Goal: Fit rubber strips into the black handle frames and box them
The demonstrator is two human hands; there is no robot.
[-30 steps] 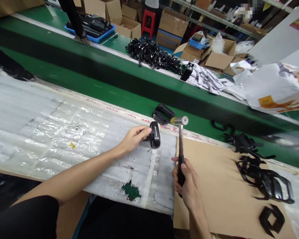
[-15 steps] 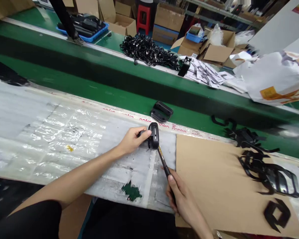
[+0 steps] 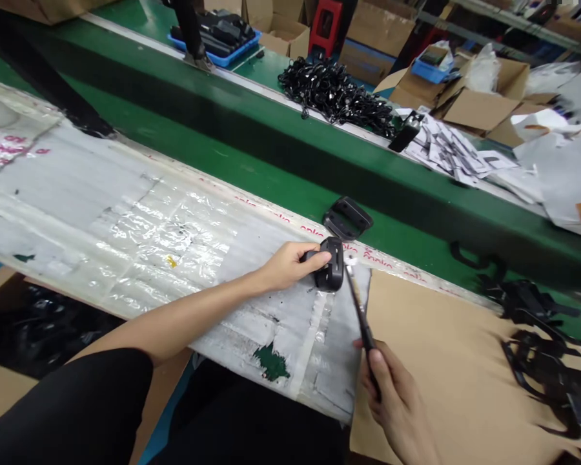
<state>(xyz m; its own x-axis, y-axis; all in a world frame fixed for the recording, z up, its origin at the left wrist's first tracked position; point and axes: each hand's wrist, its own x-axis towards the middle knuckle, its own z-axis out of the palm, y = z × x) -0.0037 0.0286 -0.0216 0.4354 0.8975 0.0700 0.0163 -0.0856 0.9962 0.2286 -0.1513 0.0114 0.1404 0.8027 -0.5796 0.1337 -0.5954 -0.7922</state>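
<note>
My left hand (image 3: 293,266) grips a small black plastic housing (image 3: 330,274) with rounded corners and a slot in its face, held tilted above the plastic-covered bench. In my right hand (image 3: 394,387) is a slender tool (image 3: 361,310) with a dark handle, a brownish shaft and a pale tip; its exact kind is unclear. The tip points up and away, just right of the housing and apart from it. Behind the housing, a second black plastic piece (image 3: 347,217) with a recessed middle lies on the green surface.
A brown cardboard sheet (image 3: 416,349) covers the bench at right, with blurred black frame parts (image 3: 552,368) on its right side. Beyond the green strip lie a heap of black cables (image 3: 339,97), white papers (image 3: 450,148) and a blue tray (image 3: 227,58). A dark post (image 3: 43,77) rises at left.
The view has shifted left, so everything appears farther right. The tool's tip has come away from the housing's lower edge and now stands to its right. Both hands keep their holds.
</note>
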